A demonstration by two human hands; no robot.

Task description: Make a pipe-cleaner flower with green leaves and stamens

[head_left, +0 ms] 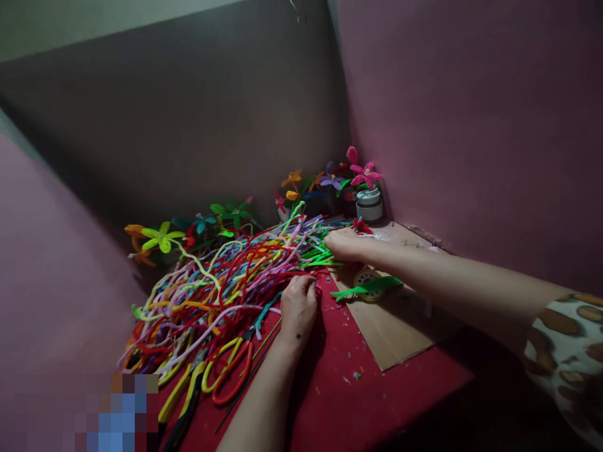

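Red tabletop [339, 389] separates left hand [299, 307] from cardboard [393, 336] edge — right hand [343, 243] at green stems [316, 256], grips unclear.

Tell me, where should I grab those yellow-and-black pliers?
Probably by both handles, coming from the near side: they splay apart toward the viewer, while the metal head points away into the heap of fuzzy stems.

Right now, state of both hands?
Left hand: curled; can't tell if it's holding anything.
Right hand: curled at green pipe cleaners; grip can't be told.
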